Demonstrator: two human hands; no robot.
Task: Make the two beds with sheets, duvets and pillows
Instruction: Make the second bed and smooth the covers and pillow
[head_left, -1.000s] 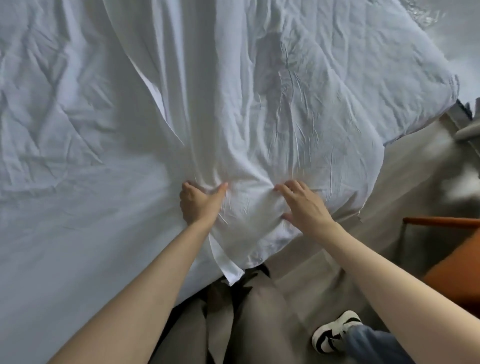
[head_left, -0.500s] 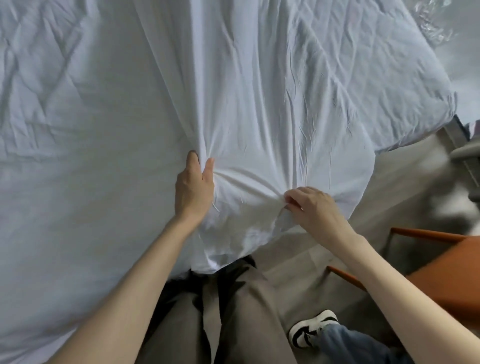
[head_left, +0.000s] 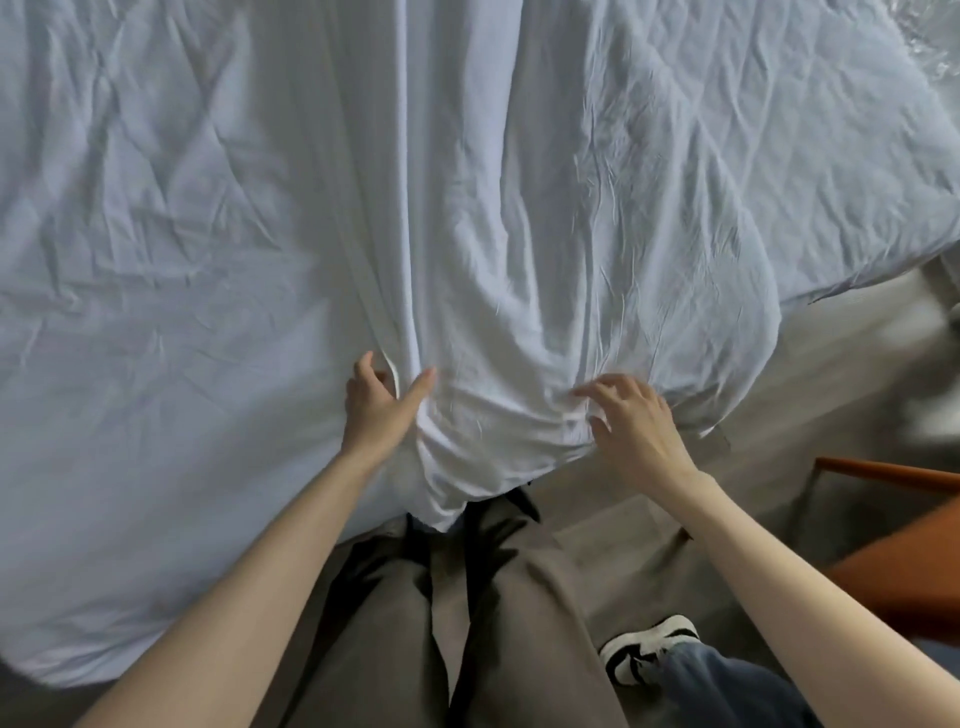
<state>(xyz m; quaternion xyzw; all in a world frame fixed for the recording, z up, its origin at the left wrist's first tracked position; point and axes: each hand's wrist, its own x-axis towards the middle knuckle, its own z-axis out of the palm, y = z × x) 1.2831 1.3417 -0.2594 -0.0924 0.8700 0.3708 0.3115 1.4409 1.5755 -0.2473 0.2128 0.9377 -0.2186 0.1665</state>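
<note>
A crumpled white sheet (head_left: 545, 234) is draped over the bed (head_left: 130, 364) and hangs past its near edge in front of my legs. Long folds run down it and gather at my left hand (head_left: 382, 410), which holds a bunched fold between its spread thumb and fingers. My right hand (head_left: 634, 421) rests on the sheet's hanging edge a little to the right, fingers spread and blurred, gripping nothing I can make out. The bed's surface under the sheet is pale and wrinkled.
An orange chair (head_left: 893, 473) stands close on the right. Another person's black-and-white shoe (head_left: 649, 654) and jeans leg are on the floor by my right arm. Clear plastic wrap (head_left: 935, 57) lies at the top right. The floor (head_left: 831, 364) runs along the bed's right side.
My left hand has spread its thumb away from its fingers around the fold. My right hand has let go of its pinch and spread its fingers. More sheet is drawn toward me.
</note>
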